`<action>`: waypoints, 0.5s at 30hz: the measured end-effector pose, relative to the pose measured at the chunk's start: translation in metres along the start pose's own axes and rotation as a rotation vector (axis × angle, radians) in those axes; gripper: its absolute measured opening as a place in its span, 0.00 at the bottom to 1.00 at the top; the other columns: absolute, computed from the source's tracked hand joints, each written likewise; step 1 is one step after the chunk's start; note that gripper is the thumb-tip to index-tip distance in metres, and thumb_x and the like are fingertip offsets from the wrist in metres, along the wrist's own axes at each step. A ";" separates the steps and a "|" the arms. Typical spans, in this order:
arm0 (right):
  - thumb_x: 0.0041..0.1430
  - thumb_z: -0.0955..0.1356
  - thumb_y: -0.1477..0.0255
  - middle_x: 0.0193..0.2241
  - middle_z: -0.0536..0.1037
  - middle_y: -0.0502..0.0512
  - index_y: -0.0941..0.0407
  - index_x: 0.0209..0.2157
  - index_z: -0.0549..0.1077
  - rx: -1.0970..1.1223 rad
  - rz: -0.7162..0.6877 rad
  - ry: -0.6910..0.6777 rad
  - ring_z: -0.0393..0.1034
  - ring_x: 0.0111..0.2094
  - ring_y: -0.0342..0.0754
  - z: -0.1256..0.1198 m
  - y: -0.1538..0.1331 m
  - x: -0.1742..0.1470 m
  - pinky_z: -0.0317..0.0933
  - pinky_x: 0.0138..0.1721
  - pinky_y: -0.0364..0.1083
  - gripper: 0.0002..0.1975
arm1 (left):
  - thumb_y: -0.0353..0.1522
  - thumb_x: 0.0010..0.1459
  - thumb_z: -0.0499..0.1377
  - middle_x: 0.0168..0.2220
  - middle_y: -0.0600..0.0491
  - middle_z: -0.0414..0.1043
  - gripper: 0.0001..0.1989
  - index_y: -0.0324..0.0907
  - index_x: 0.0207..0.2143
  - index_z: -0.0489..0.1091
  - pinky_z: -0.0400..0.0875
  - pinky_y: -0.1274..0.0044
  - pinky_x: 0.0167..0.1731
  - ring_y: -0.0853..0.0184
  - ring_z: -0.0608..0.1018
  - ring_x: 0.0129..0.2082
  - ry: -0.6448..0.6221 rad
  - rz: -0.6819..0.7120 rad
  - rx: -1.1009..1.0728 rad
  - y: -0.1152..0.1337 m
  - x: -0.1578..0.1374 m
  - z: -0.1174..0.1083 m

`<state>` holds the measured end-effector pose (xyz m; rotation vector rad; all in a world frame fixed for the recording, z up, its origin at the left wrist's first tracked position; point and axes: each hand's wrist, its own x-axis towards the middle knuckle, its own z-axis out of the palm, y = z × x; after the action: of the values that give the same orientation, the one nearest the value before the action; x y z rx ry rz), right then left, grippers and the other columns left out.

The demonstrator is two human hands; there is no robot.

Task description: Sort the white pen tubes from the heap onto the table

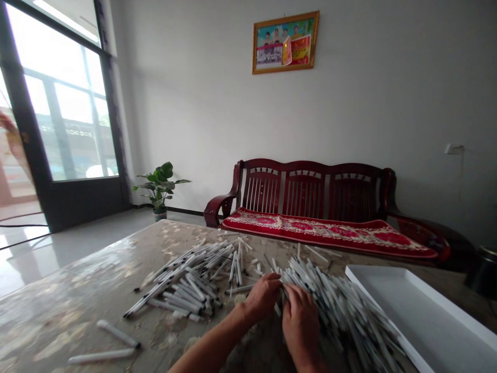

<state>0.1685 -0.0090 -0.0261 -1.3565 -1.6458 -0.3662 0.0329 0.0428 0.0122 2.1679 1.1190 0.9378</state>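
Note:
My left hand [264, 296] and my right hand [301, 313] meet above the table, fingertips pinched close together. Between them is a small dark piece, mostly covered by the fingers, so its kind cannot be made out. Right beside my right hand spreads a large heap of whitish pen barrels [341, 295], slightly blurred. Left of my left hand lies a looser pile of white pens with black ends [190, 290]. Several small white pieces [258, 268] are scattered just beyond the hands.
A shallow white tray [435, 298] stands at the right on the patterned table [155, 248]. Two pens [116, 334] lie apart at the front left. Behind the table is a dark red wooden bench [303, 191] with a red floral cover. A potted plant [160, 184] stands near the glass door.

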 end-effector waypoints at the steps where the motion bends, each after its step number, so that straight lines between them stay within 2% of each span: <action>1: 0.63 0.59 0.78 0.44 0.78 0.60 0.55 0.46 0.73 -0.002 -0.002 -0.004 0.69 0.49 0.54 -0.001 -0.001 0.000 0.61 0.52 0.55 0.15 | 0.23 0.53 0.53 0.48 0.47 0.75 0.16 0.45 0.39 0.77 0.64 0.74 0.53 0.62 0.73 0.50 0.023 -0.007 0.098 0.001 -0.004 -0.007; 4: 0.61 0.60 0.79 0.44 0.78 0.59 0.55 0.46 0.74 0.004 -0.027 -0.075 0.69 0.49 0.54 -0.006 -0.009 0.002 0.60 0.53 0.55 0.16 | 0.24 0.53 0.55 0.43 0.47 0.74 0.15 0.44 0.40 0.75 0.65 0.70 0.48 0.58 0.73 0.46 0.102 -0.193 0.469 0.000 -0.018 -0.031; 7: 0.59 0.63 0.78 0.44 0.79 0.54 0.51 0.44 0.76 0.033 -0.069 -0.207 0.68 0.51 0.53 -0.012 -0.023 0.004 0.57 0.56 0.54 0.15 | 0.29 0.54 0.57 0.44 0.45 0.73 0.10 0.43 0.39 0.74 0.63 0.68 0.47 0.54 0.72 0.47 0.081 -0.344 0.670 -0.002 -0.029 -0.048; 11: 0.55 0.67 0.78 0.44 0.79 0.49 0.47 0.39 0.79 0.030 -0.111 -0.346 0.65 0.55 0.54 -0.015 -0.035 0.003 0.52 0.60 0.55 0.14 | 0.29 0.57 0.55 0.45 0.43 0.73 0.09 0.42 0.39 0.74 0.62 0.68 0.46 0.53 0.71 0.48 0.037 -0.396 0.719 -0.004 -0.035 -0.052; 15: 0.53 0.67 0.80 0.40 0.81 0.51 0.49 0.37 0.79 -0.075 -0.047 -0.333 0.67 0.53 0.57 -0.009 -0.026 -0.002 0.52 0.59 0.57 0.14 | 0.28 0.58 0.53 0.46 0.44 0.73 0.10 0.43 0.38 0.73 0.61 0.70 0.47 0.55 0.71 0.49 0.020 -0.392 0.683 -0.004 -0.039 -0.047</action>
<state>0.1495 -0.0253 -0.0149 -1.4975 -1.9555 -0.2398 -0.0221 0.0185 0.0254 2.2845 2.0027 0.4311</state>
